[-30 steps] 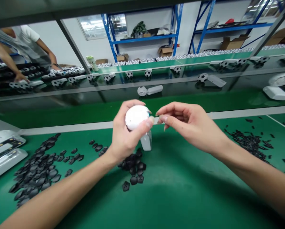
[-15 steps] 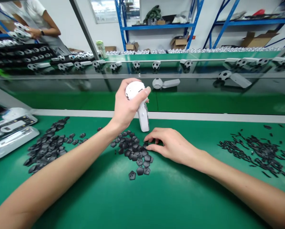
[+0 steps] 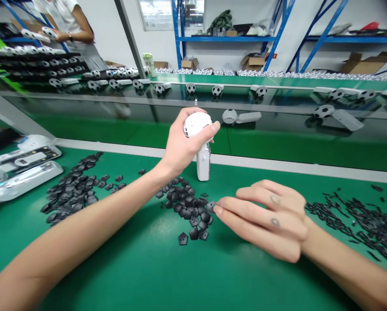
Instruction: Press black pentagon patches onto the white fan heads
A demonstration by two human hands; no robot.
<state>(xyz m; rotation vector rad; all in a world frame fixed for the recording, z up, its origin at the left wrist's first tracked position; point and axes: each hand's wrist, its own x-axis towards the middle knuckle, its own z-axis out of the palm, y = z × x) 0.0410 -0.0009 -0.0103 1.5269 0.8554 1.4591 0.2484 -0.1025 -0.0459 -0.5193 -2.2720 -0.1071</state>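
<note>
Hazard, first: one black pentagonal piece (image 3: pixel 211 207), pinched by its edge, could have slipped from your fingertips and been lost among its lookalikes in the central pile (image 3: pixel 187 203). Hazard, second: one white handheld fan (image 3: pixel 198 123), smooth and round-headed, could have rolled in your grasp had the thumb slid. Left hand (image 3: pixel 180 144): closed around the fan's head, handle pointing down; contact with the green tabletop (image 3: pixel 167 276), could not tell. Right hand (image 3: pixel 267 216): apart from the left, nearer you, thumb and finger together on the piece, at the pile's right edge. Fan: beyond the pile.
</note>
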